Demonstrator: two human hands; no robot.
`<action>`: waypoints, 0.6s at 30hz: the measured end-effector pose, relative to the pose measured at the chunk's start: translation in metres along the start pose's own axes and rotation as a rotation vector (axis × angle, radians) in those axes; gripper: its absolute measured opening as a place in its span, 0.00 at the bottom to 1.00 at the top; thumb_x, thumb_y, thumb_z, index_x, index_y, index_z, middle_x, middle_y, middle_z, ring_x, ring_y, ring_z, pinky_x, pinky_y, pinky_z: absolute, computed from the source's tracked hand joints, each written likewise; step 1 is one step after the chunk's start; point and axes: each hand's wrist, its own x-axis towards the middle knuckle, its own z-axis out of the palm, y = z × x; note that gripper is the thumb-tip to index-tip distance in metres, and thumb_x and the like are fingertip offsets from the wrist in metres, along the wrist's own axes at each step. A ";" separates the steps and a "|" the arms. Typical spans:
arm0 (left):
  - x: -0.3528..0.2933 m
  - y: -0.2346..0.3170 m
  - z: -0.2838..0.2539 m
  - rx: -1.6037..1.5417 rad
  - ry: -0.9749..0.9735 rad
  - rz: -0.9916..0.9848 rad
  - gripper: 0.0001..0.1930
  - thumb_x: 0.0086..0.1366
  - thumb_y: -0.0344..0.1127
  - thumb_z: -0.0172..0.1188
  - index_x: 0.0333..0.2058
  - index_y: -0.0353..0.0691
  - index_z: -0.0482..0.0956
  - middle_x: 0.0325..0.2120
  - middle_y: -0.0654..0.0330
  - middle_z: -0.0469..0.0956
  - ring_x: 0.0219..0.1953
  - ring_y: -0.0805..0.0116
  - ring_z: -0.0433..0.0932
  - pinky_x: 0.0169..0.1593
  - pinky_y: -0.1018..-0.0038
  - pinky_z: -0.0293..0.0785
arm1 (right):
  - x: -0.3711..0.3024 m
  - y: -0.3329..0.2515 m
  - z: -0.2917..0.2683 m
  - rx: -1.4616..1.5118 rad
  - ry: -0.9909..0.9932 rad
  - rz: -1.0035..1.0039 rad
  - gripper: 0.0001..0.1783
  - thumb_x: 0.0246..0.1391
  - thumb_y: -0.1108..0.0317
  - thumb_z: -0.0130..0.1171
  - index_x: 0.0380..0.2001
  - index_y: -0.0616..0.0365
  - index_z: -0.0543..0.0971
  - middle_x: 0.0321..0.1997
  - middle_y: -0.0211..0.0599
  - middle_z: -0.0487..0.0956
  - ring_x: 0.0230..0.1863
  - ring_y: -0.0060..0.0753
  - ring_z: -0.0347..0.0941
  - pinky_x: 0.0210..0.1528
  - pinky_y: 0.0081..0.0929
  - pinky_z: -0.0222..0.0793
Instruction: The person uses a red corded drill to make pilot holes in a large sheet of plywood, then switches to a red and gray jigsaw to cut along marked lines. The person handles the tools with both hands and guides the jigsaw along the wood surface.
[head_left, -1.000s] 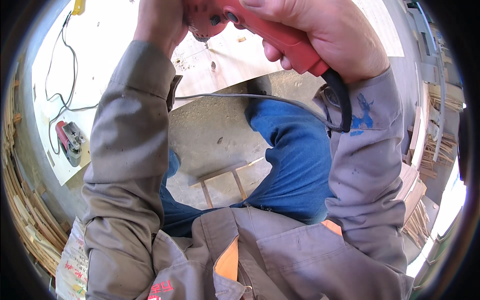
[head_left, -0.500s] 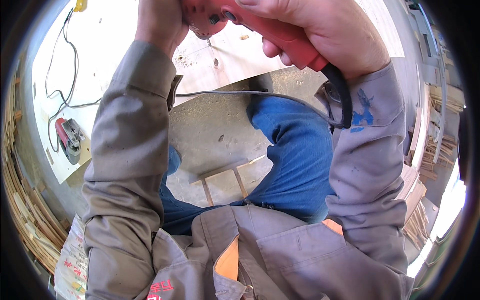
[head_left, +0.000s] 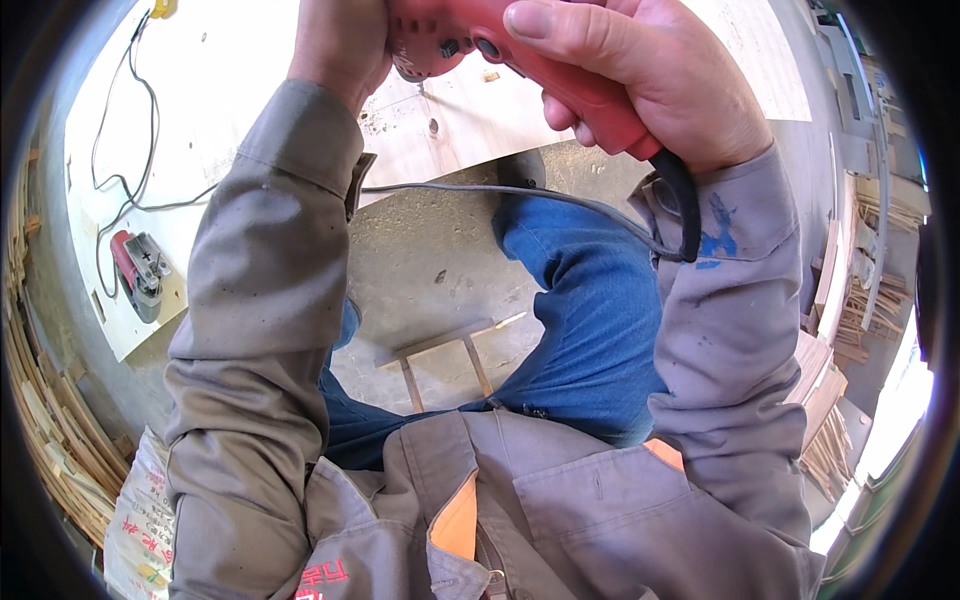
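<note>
At the top edge, my right hand (head_left: 655, 75) is closed round the rear handle of a red corded power drill (head_left: 560, 75), thumb along its upper side. My left hand (head_left: 345, 45) is against the drill's other end; its fingers run out of view at the top. A thin metal tip (head_left: 421, 89) shows below the drill's body, over a pale plywood board (head_left: 460, 125). Wood dust and small dark marks lie on the board around it. The drill's cord (head_left: 690, 220) loops past my right cuff and runs left behind my left sleeve.
A red and grey power tool (head_left: 143, 277) lies on the board's left end near a dark cable (head_left: 150, 130). My legs in blue jeans (head_left: 590, 310) stand on concrete, with a wooden frame (head_left: 440, 345) between them. Wood strips (head_left: 65, 420) are stacked left; more timber (head_left: 825, 390) lies right.
Both hands and the drill have shifted slightly to the right. My right thumb now shows stretched along the drill's handle. The board and the other tool stay put.
</note>
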 end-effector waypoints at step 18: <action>-0.011 0.000 0.010 0.179 -0.069 -0.034 0.22 0.72 0.44 0.49 0.32 0.30 0.83 0.27 0.51 0.83 0.28 0.64 0.81 0.35 0.71 0.77 | 0.004 0.059 -0.012 0.030 -0.008 -0.251 0.26 0.61 0.53 0.71 0.49 0.68 0.82 0.30 0.32 0.81 0.26 0.19 0.78 0.29 0.18 0.75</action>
